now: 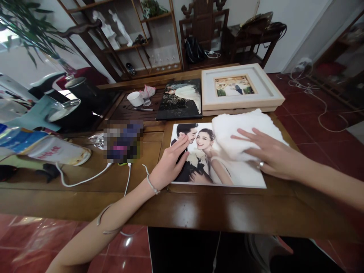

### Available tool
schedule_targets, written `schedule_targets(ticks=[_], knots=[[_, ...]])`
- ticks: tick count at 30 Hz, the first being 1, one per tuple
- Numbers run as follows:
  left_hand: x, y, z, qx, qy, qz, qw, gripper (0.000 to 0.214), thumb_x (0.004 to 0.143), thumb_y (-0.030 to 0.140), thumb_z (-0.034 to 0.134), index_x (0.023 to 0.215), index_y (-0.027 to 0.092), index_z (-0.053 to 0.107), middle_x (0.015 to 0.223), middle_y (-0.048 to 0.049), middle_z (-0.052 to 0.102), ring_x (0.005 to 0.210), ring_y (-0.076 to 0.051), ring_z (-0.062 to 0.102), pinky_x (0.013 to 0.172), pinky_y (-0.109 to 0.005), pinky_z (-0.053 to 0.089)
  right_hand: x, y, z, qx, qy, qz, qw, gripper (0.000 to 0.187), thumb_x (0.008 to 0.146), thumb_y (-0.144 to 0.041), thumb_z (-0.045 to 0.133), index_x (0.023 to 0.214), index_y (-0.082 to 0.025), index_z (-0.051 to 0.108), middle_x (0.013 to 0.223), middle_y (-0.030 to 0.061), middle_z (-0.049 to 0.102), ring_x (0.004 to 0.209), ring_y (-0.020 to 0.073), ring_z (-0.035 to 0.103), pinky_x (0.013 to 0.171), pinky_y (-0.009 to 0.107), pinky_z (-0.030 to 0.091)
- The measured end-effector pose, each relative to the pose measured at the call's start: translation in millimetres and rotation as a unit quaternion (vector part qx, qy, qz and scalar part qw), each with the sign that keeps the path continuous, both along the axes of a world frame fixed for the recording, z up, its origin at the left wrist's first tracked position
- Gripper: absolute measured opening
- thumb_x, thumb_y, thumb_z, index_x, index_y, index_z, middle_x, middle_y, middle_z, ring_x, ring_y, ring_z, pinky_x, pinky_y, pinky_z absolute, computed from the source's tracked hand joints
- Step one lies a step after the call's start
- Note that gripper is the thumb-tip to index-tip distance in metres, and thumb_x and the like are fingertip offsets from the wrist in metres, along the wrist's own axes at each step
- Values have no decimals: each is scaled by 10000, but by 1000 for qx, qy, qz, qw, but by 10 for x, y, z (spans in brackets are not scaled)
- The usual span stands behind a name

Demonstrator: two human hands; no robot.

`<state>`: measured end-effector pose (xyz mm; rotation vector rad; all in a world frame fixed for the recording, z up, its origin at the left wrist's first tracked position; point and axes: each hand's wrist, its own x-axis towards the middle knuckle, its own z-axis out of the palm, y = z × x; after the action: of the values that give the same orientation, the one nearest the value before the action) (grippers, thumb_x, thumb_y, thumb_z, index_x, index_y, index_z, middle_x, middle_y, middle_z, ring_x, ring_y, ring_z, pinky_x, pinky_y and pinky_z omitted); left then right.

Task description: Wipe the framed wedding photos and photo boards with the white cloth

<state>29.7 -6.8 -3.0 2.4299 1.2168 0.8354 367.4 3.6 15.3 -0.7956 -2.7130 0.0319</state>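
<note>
Wooden table (199, 210) underneath. Pale-framed picture (209, 96), far right. Couple's photo print (212, 168) flat, near side. White fluffy cloth (231, 131) over print's far right part. Right hand (265, 149) on cloth, fingers splayed, no grip visible. Left hand (170, 163) flat on print's left edge, thumb apart, gripping nothing. White cup (135, 99), far left.
</note>
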Motion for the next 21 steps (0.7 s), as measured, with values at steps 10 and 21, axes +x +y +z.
schedule_targets(ticks=[10, 21], knots=[[12, 6, -8, 2, 4, 7, 1000, 399, 984, 201, 461, 1359, 81, 528, 1439, -184, 503, 1404, -252, 400, 1163, -508, 347, -43, 180, -3, 3, 0, -32, 999, 270, 872, -158, 453, 1096, -174, 603, 1487, 181, 419, 1425, 336, 265, 1105, 658, 306], [7, -4, -7, -6, -4, 9, 1000, 406, 977, 193, 469, 1372, 114, 520, 1458, -169, 485, 1411, -245, 389, 1168, -518, 335, -282, -981, 55, 12, 21, 29, 999, 151, 763, -106, 557, 690, -238, 559, 1570, 54, 296, 1406, 361, 298, 1115, 660, 311]])
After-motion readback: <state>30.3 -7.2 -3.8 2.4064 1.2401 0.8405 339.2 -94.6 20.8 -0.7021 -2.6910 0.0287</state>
